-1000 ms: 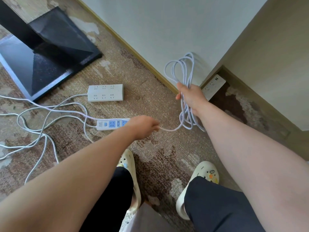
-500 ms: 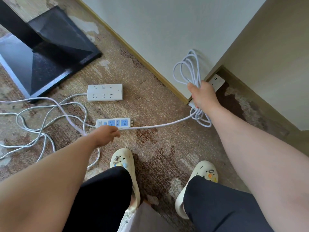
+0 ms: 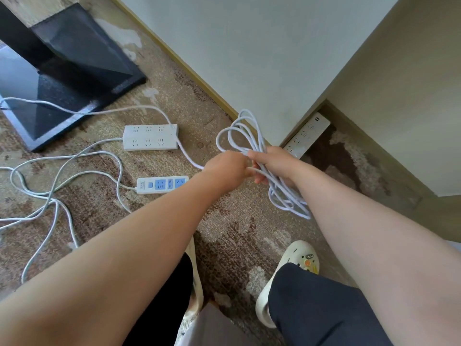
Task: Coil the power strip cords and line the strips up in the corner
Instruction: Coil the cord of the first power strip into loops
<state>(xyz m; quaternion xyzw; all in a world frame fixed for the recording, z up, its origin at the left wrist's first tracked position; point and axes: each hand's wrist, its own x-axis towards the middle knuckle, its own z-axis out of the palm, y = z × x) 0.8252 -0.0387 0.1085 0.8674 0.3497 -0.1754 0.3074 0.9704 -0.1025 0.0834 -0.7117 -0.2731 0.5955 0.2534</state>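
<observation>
Near the corner, both hands' grips (image 3: 225, 168) (image 3: 274, 163) clutch a looped pale-lilac cord (image 3: 245, 136).

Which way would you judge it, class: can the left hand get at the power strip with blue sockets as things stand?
Probably yes, but not at once. The strip with blue sockets lies uncovered on the carpet beside the left forearm. However, the left hand is busy pinching cord at the coil held by the right hand.

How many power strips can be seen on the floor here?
3. A white strip lies near the black stand, a strip with blue sockets lies just in front of it, and a third strip sits in the corner against the wall, partly hidden.
</observation>
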